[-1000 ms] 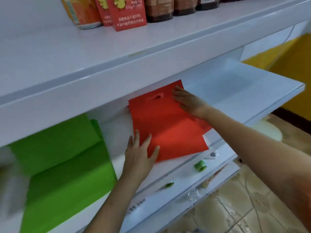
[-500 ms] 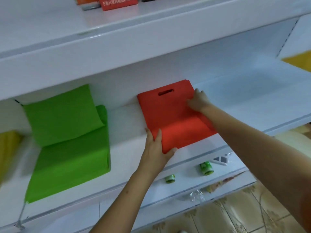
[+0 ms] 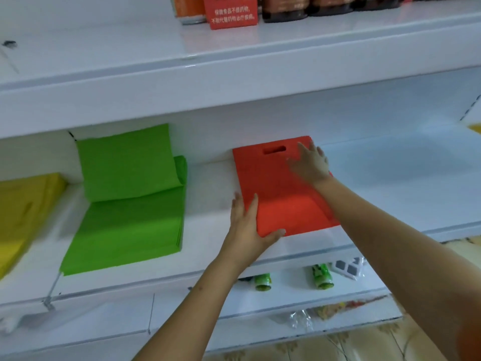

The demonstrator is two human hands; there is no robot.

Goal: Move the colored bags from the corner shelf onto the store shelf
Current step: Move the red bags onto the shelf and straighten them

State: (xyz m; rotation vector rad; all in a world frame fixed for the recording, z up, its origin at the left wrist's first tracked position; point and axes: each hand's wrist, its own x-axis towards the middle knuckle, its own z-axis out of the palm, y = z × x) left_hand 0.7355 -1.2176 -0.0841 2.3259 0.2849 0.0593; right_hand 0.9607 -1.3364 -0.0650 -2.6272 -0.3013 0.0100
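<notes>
A stack of red bags (image 3: 279, 194) lies on the white middle shelf (image 3: 390, 204), its far end with the cut-out handle bent up against the back wall. The left hand (image 3: 247, 225) grasps the stack's near left corner, fingers along the left edge and thumb curled under the near edge. The right hand (image 3: 311, 162) lies flat on the upper right part of the stack with fingers spread; it is blurred, so whether it presses is hard to say. To the left on the same shelf sits a stack of green bags (image 3: 127, 204), likewise folded up at the back, and further left yellow bags (image 3: 23, 209). The top shelf (image 3: 104, 56) carries a red carton (image 3: 230, 11) and dark bottles (image 3: 307, 7). The shelf below holds two small green packets (image 3: 322, 276) and a clear wrapper.
</notes>
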